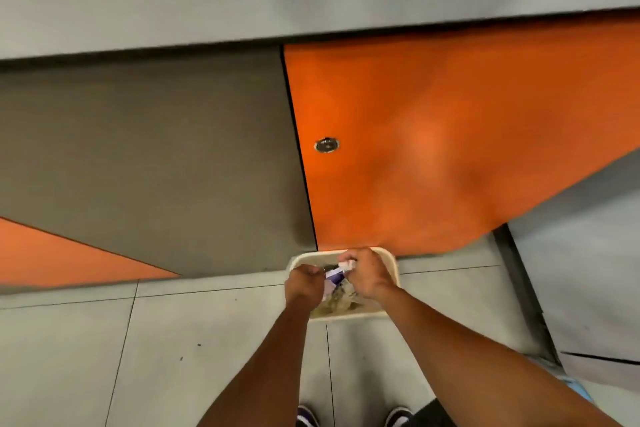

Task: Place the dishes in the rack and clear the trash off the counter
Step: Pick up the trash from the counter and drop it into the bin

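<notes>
Over the bin (390,258): both hands meet above its open mouth. The bin stands on the floor tiles (207,340), against the foot of the orange cabinet door (450,149).
Left hand (304,282): fingers curled tight, seemingly pinching the purple-and-white end of the paper trash (334,276). Blur hides the exact contact.
Right hand (367,274): fingers curled round the white crumpled end, above the bin's far side.
Paper trash: held between the hands, directly over the bin, not yet let go.
Bin contents: older rubbish (341,302) heaped inside, fairly high.
Step, as judged: the drop. Counter and rack are out of view.
Doing it well: keep both hands inside the rim's outline, go low to the mouth, and release both ends together so the light paper cannot drift onto the tiles beside the bin.
Risk: the paper may perch on the heap and slide over the rim. A light press down would seat it.
</notes>
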Motion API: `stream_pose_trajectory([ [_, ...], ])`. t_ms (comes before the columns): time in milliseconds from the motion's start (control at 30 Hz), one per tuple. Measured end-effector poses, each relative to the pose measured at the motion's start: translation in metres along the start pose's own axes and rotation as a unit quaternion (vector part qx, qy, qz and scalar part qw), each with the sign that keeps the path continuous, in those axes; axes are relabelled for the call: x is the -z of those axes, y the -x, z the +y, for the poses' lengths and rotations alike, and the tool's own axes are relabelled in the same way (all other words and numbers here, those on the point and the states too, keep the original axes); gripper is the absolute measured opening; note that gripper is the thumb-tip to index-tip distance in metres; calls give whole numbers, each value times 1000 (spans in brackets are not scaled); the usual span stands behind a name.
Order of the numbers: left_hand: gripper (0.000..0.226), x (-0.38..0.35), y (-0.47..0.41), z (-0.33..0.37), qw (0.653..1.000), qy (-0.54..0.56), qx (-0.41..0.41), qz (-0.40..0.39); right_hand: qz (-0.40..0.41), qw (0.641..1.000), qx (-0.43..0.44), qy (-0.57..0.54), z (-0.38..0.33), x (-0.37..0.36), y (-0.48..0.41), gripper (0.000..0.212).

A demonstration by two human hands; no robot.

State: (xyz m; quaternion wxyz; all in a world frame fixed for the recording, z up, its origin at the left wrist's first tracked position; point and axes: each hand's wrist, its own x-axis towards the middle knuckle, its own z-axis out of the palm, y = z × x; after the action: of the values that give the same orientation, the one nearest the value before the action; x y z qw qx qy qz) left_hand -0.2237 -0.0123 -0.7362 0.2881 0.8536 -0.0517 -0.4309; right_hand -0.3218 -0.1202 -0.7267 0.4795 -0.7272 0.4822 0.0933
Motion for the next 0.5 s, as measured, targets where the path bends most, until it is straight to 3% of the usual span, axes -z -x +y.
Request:
stream_pose_trajectory([
  [200, 35, 8, 7, 7, 992, 86, 28, -83, -75, 994, 40, 65, -2, 9, 7, 54],
  [367, 19, 46, 82, 40, 980, 183, 40, -63, -28, 998, 48, 19, -35, 63, 73, 43],
  [500, 20, 75, 169, 87, 970, 238, 19, -45, 12, 997, 52, -54, -78, 113, 148, 31],
])
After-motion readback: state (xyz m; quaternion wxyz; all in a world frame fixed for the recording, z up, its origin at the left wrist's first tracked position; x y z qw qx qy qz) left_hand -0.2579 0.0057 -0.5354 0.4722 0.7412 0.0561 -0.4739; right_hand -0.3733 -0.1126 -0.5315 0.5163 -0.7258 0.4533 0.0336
